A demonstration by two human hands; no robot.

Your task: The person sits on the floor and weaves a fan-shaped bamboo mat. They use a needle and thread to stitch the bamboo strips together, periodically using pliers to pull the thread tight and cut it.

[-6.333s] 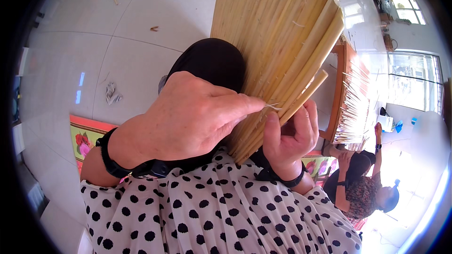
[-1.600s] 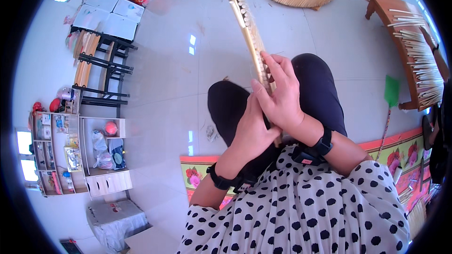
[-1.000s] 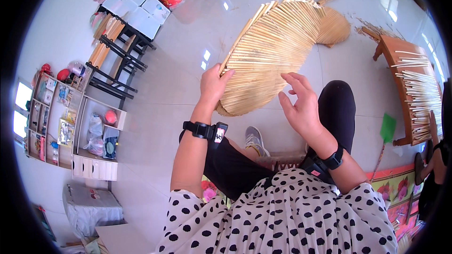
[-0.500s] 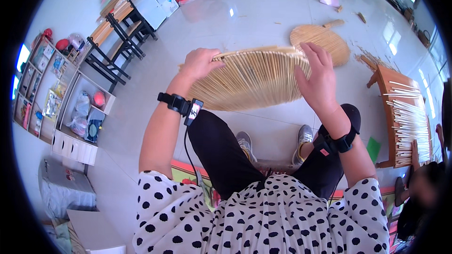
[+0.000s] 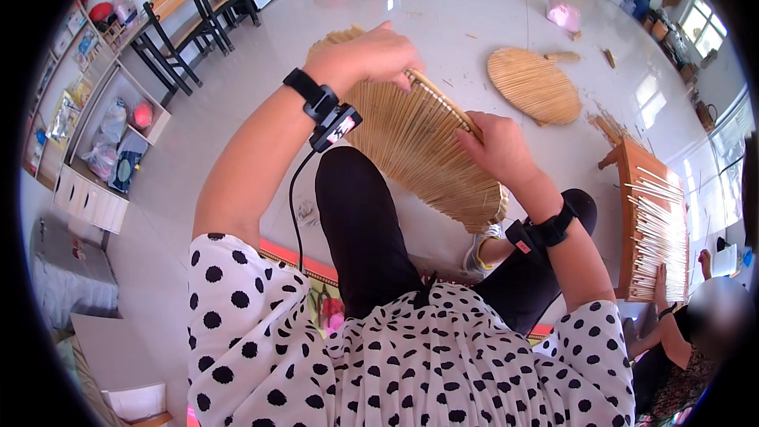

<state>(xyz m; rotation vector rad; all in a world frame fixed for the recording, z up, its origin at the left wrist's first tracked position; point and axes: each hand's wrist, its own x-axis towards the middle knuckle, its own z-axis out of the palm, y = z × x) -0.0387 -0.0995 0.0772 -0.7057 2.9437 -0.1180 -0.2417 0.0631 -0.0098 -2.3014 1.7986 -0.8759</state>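
Note:
A round mat of thin straw-coloured stalks (image 5: 415,146) hangs tilted above the floor in front of my knees, its thick rim slanting down to the right. My left hand (image 5: 378,57) is closed on the upper rim, with the back of the hand hiding part of the mat. Farther along the same rim, my right hand (image 5: 500,150) grips it with the thumb on the near side. A second round stalk mat (image 5: 534,85) lies on the floor beyond my right hand.
A low wooden table (image 5: 628,213) at right carries many pale sticks (image 5: 658,225); a co-worker's hand (image 5: 661,281) rests among them. Stalk scraps (image 5: 613,126) litter the floor nearby. Shelves (image 5: 115,134) and chairs (image 5: 178,35) stand at left. A cable (image 5: 292,198) hangs from my left wrist.
The mat has turned, so its rim slants down to the right. My left hand has moved along it, and my right hand, earlier with fingers outstretched, has closed on the rim. The view has shifted.

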